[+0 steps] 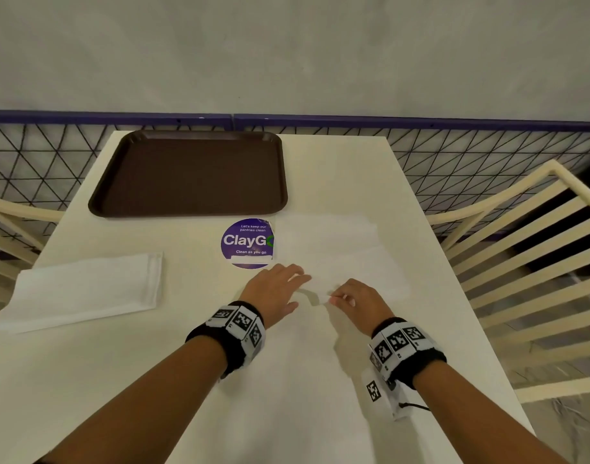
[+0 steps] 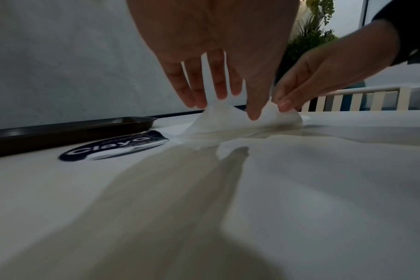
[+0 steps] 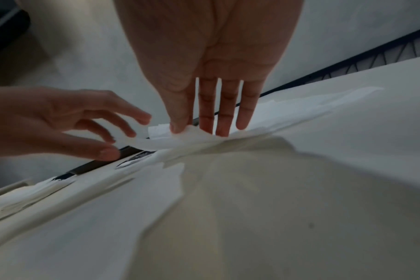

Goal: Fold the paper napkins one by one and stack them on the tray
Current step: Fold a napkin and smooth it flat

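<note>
An unfolded white paper napkin [image 1: 337, 256] lies flat on the white table, right of centre. Its near edge is lifted off the table. My left hand [image 1: 298, 288] holds that edge between thumb and fingers, and in the left wrist view the napkin [image 2: 228, 123] rises in a small peak under the left hand [image 2: 228, 109]. My right hand [image 1: 337, 298] pinches the same edge just to the right, thumb against forefinger [image 3: 180, 128]. The brown tray [image 1: 193, 175] sits at the far left of the table with nothing on it. A stack of napkins [image 1: 86, 289] lies at the left.
A round purple sticker [image 1: 246, 242] is on the table between the tray and the napkin, partly covered by it. Cream slatted chairs stand at the right [image 1: 521, 262] and left [image 1: 6, 222]. A black mesh railing [image 1: 454, 155] runs behind the table.
</note>
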A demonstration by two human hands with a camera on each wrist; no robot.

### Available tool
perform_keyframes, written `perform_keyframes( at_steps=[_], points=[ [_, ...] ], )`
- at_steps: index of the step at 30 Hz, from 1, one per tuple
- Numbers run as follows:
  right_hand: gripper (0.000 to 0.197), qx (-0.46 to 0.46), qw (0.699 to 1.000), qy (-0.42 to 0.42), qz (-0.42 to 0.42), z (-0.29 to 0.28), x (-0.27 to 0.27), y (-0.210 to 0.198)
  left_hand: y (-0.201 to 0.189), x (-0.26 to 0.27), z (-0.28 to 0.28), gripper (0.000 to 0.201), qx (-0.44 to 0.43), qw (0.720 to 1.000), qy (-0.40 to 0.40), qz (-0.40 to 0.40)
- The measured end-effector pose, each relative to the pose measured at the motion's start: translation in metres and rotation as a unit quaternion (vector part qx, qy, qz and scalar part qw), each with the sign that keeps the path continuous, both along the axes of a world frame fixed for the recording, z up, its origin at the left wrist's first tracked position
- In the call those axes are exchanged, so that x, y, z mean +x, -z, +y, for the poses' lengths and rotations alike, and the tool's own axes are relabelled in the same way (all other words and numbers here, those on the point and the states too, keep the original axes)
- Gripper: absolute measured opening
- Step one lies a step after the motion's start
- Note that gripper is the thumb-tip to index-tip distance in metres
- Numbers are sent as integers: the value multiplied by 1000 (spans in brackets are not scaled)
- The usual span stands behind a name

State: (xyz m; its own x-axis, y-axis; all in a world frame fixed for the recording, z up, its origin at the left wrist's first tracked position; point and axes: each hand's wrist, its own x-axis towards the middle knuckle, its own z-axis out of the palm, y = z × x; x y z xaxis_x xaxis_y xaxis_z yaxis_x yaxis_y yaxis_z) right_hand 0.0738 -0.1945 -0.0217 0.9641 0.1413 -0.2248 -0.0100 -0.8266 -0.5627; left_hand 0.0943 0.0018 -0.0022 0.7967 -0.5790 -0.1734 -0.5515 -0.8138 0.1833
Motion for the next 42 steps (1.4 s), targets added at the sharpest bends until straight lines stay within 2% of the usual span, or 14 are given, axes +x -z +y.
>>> perform_keyframes(
  at_steps=[2, 5, 7, 10, 18, 22, 27, 31, 37, 41, 42],
  points=[
    [23, -4, 1000, -4, -17, -3, -1, 0, 1, 4, -12, 51, 2, 1000, 17, -12],
    [21, -5, 999, 6, -35, -7, -1, -3, 1, 11, -28, 38, -13, 1000, 3, 13],
    [24, 1, 999, 3, -38, -9, -1, -6, 3, 15, -34, 36, -24, 999, 0, 35],
    [35, -7, 999, -32, -3, -12, -3, -10, 7, 18, -31, 36, -62, 995, -16, 75],
    [26, 57, 998, 1, 33, -13, -6, -7, 21, 11, -17, 33, -125, 984, -30, 121],
    [27, 53, 997, 6, 54, -12, -2, -7, 18, 6, -15, 35, -142, 980, -51, 132],
    [26, 53, 997, 12, 54, -11, 2, -15, 10, 9, -19, 30, -214, 964, -79, 140],
    [24, 51, 998, 24, 41, -13, 9, -28, 0, 13, -23, 28, -268, 941, -124, 167],
    [29, 5, 999, -3, 48, -16, 13, -46, -16, 17, -24, 27, -277, 913, -195, 229],
    [34, 17, 998, 12, 62, -15, 7, -48, -18, 17, -21, 20, -344, 846, -252, 320],
    [35, 29, 997, 19, 72, -15, 5, -48, -20, 15, -21, 21, -334, 847, -250, 331]
  ],
)
